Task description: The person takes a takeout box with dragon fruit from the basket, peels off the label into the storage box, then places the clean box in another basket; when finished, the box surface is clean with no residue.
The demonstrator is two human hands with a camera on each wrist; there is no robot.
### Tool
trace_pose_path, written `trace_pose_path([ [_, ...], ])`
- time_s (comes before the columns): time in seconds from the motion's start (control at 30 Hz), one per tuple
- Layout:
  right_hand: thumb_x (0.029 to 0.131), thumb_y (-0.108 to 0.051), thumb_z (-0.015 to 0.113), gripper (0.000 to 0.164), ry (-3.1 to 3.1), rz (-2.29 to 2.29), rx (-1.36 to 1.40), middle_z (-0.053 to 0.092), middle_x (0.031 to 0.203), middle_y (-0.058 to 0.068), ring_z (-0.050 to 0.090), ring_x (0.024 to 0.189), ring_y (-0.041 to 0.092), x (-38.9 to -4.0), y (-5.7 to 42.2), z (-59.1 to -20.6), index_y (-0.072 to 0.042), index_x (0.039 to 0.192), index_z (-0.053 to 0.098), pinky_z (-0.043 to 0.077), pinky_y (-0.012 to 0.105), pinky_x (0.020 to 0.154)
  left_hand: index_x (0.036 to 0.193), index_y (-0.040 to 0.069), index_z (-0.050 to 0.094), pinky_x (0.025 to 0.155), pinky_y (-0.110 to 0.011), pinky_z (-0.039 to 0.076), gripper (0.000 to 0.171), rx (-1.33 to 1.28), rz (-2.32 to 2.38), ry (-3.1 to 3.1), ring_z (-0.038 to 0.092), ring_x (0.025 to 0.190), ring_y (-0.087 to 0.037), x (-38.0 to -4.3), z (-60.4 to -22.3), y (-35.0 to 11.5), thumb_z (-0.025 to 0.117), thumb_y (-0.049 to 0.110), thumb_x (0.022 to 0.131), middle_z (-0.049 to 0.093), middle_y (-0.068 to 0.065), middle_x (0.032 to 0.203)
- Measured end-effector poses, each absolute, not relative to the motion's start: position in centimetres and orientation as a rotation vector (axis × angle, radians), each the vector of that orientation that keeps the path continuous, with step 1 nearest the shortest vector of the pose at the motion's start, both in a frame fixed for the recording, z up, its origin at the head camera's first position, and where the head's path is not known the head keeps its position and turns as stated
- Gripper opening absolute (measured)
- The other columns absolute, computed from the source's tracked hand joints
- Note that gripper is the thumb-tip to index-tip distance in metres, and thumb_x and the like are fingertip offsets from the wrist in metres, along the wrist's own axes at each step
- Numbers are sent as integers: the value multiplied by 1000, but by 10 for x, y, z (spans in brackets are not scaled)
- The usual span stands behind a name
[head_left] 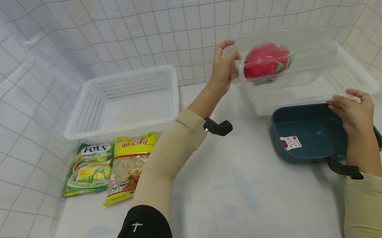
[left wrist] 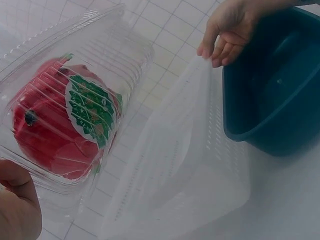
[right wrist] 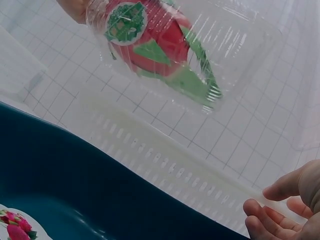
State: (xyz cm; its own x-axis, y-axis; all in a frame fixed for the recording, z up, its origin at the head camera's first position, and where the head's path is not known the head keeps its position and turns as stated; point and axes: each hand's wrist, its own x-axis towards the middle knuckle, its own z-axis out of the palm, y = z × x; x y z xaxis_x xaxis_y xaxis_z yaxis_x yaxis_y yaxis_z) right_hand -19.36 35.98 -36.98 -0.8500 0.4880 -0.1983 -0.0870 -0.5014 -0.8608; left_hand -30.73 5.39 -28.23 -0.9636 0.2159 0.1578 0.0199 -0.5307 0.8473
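My left hand (head_left: pixel 220 68) grips the left end of a clear plastic box (left wrist: pixel 117 45) and holds it raised above the right white basket (head_left: pixel 264 107). Inside the box lies a red dragon fruit (head_left: pixel 266 61) with green scales; a round green-and-white sticker shows in both wrist views. My right hand (head_left: pixel 354 112) pinches the near rim of that same basket between thumb and fingers. Below this hand is a dark teal basin (head_left: pixel 320 135), just in front of the basket, with a white label (head_left: pixel 290 142) inside it.
A second white basket (head_left: pixel 135 131) stands at the back left. In front of it lie a green bag of Fox's candy (head_left: pixel 90 167) and a yellow-topped pasta bag (head_left: pixel 129 169), partly behind my left sleeve. Grid-patterned cloth (head_left: pixel 197 20) closes off the back and sides.
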Motion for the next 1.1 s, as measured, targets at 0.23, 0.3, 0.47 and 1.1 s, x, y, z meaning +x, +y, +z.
trace_pose_path([
  [0.23,84,16,63,46,-1293,2418,-582,62,66,10,68,53,21,-191,360,-371,-12,110,37,56,27,49,108,20,52,39,-18,29,31,317,2572,1574,29,42,-8,-316,-295,73,48,-1,87,54,-4,75],
  [0.3,84,16,63,46,-1292,2424,-579,63,66,10,68,53,22,-191,360,-371,-12,110,37,55,27,49,109,19,52,39,-17,29,30,299,2574,1593,29,42,-8,-317,-299,78,48,-1,87,55,-4,75],
  [0.47,84,14,65,47,-1313,2410,-576,64,67,10,68,54,20,-190,359,-370,-12,110,37,55,26,50,111,18,52,40,-18,30,28,301,2581,1662,31,42,-9,-315,-311,92,51,1,89,58,-3,74],
  [1.1,84,16,64,46,-1292,2413,-549,66,67,11,67,54,19,-187,356,-371,-11,110,36,56,25,51,115,22,57,49,-19,40,35,152,2388,2064,38,51,-7,-307,-341,137,65,11,83,43,1,59],
])
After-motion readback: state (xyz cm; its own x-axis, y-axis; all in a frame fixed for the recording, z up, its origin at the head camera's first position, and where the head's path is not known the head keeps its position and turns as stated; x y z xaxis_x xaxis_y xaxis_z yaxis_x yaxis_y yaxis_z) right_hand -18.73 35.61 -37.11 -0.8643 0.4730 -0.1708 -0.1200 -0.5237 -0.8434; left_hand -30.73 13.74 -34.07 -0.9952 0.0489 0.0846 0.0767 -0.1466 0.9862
